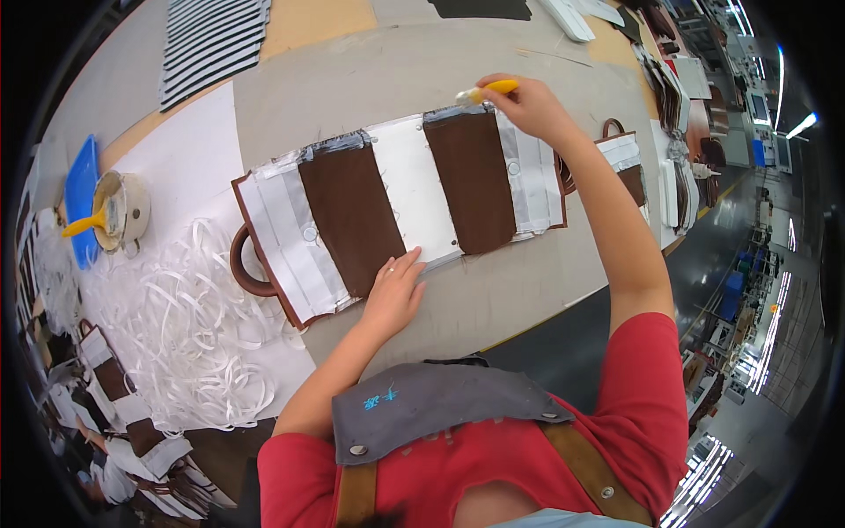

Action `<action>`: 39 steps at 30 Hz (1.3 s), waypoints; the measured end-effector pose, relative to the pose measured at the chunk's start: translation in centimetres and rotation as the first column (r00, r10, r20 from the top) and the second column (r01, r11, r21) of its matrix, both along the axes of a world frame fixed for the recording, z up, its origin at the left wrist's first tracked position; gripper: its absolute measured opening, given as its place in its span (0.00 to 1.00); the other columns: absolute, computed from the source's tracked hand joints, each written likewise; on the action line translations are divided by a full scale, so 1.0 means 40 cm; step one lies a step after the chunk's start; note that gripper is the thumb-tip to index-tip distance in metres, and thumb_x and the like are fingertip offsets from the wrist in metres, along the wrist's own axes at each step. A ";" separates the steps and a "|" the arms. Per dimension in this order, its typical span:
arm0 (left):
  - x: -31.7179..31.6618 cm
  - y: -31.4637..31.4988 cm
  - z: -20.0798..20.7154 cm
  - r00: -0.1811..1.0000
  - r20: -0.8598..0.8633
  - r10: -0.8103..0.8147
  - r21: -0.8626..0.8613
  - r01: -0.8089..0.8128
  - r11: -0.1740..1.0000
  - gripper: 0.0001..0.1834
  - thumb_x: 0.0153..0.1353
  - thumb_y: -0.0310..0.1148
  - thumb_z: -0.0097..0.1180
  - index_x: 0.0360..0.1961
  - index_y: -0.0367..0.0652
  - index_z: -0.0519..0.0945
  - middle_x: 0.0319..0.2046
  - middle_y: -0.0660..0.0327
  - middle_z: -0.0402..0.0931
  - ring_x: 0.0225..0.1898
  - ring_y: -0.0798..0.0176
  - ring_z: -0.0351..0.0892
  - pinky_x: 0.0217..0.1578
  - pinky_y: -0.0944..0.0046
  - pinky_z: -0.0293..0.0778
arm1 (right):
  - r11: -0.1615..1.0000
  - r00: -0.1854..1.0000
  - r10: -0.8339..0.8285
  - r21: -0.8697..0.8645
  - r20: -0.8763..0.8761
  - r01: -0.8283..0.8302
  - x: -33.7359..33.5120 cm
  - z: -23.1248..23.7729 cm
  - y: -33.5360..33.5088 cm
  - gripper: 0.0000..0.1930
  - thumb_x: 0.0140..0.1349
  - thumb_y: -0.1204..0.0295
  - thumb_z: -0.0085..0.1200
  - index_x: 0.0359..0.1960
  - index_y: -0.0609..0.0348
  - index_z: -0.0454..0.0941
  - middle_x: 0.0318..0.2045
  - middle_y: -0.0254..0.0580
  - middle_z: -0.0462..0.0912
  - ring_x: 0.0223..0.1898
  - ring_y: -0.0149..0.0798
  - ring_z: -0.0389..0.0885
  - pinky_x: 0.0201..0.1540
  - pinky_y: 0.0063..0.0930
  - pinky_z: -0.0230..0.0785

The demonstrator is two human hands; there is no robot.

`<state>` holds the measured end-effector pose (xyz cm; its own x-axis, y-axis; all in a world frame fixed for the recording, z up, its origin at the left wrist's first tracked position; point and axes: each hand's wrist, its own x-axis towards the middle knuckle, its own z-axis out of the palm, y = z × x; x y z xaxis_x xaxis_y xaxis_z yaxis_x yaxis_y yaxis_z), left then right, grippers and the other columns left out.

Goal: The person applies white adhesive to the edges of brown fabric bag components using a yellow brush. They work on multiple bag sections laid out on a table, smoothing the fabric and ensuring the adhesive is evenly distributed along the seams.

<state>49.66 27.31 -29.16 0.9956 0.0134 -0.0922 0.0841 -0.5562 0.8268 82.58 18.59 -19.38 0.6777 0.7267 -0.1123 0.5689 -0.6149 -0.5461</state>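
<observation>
A bag panel (414,176) lies flat in front of me, white in the middle with two brown pieces (348,220) across it and white side strips. A brown handle (242,264) curves out from its left end. My left hand (394,295) rests with fingers spread on the panel's near edge, by the left brown piece. Above the far edge of the right brown piece, my right hand (528,104) grips a brush (500,86) with a yellow handle. Its pale bristles hover at that edge, where a greyish smear shows; contact is unclear. A similar smear runs along the left piece's far edge.
At the left stands a white pot (134,211) with another yellow-handled brush (84,225) in it, beside a blue tray (84,176). A tangled heap of white strips (194,326) lies nearby. Striped sheets (211,40) lie far left; another bag panel (627,163) sits at right.
</observation>
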 end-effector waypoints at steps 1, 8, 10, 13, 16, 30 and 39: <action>-0.002 0.002 -0.001 1.000 -0.001 -0.002 -0.006 0.002 1.000 0.16 0.56 0.29 0.49 0.46 0.36 0.70 0.56 0.53 0.62 0.55 0.52 0.63 0.58 0.52 0.55 | 0.997 0.999 0.040 -0.063 0.001 -0.040 -0.009 -0.010 0.011 0.13 0.58 0.64 0.50 0.38 0.59 0.77 0.20 0.39 0.76 0.20 0.30 0.69 0.27 0.24 0.64; -0.018 0.000 -0.014 1.000 0.004 -0.002 -0.019 0.002 1.000 0.16 0.56 0.28 0.48 0.46 0.37 0.69 0.57 0.53 0.60 0.57 0.54 0.62 0.60 0.51 0.52 | 0.947 0.977 0.126 -0.314 0.172 -0.067 0.047 0.015 0.022 0.10 0.56 0.65 0.50 0.34 0.57 0.78 0.19 0.46 0.77 0.22 0.44 0.74 0.29 0.33 0.66; -0.018 0.000 -0.015 1.000 0.004 0.006 -0.024 -0.006 1.000 0.15 0.56 0.28 0.48 0.46 0.37 0.69 0.57 0.53 0.60 0.57 0.54 0.61 0.60 0.51 0.52 | 0.957 0.975 0.096 -0.289 0.202 -0.035 0.022 0.031 0.039 0.10 0.56 0.65 0.50 0.34 0.57 0.78 0.20 0.46 0.77 0.22 0.45 0.74 0.29 0.34 0.66; -0.021 0.001 -0.015 1.000 0.005 0.004 -0.037 -0.004 0.999 0.15 0.56 0.28 0.48 0.46 0.37 0.69 0.58 0.53 0.60 0.57 0.55 0.61 0.60 0.51 0.52 | 0.999 0.993 0.013 -0.042 -0.121 -0.018 -0.061 0.009 0.088 0.10 0.56 0.65 0.49 0.36 0.55 0.77 0.21 0.47 0.78 0.24 0.46 0.75 0.30 0.35 0.67; -0.022 0.004 -0.017 1.000 0.022 -0.006 -0.041 0.006 0.999 0.15 0.55 0.28 0.48 0.45 0.36 0.69 0.58 0.54 0.59 0.57 0.55 0.61 0.59 0.51 0.52 | 0.970 0.972 0.230 -0.068 -0.049 -0.233 -0.074 -0.055 0.100 0.11 0.57 0.65 0.50 0.37 0.54 0.77 0.23 0.47 0.79 0.26 0.46 0.76 0.32 0.34 0.68; -0.025 0.007 -0.021 0.999 0.035 -0.008 -0.055 0.010 0.998 0.15 0.56 0.27 0.47 0.45 0.35 0.69 0.58 0.53 0.59 0.57 0.55 0.62 0.60 0.52 0.52 | 0.936 0.966 0.257 -0.259 0.037 -0.240 -0.061 -0.036 0.102 0.10 0.56 0.66 0.47 0.34 0.55 0.77 0.25 0.47 0.79 0.28 0.47 0.76 0.33 0.33 0.68; -0.024 0.004 -0.029 1.000 0.023 -0.006 -0.057 0.008 0.998 0.15 0.56 0.26 0.47 0.45 0.36 0.69 0.57 0.52 0.60 0.56 0.54 0.62 0.60 0.51 0.52 | 0.993 0.998 0.056 -0.107 -0.018 -0.057 -0.028 -0.060 0.079 0.11 0.55 0.65 0.50 0.35 0.56 0.78 0.22 0.44 0.78 0.25 0.43 0.75 0.31 0.30 0.67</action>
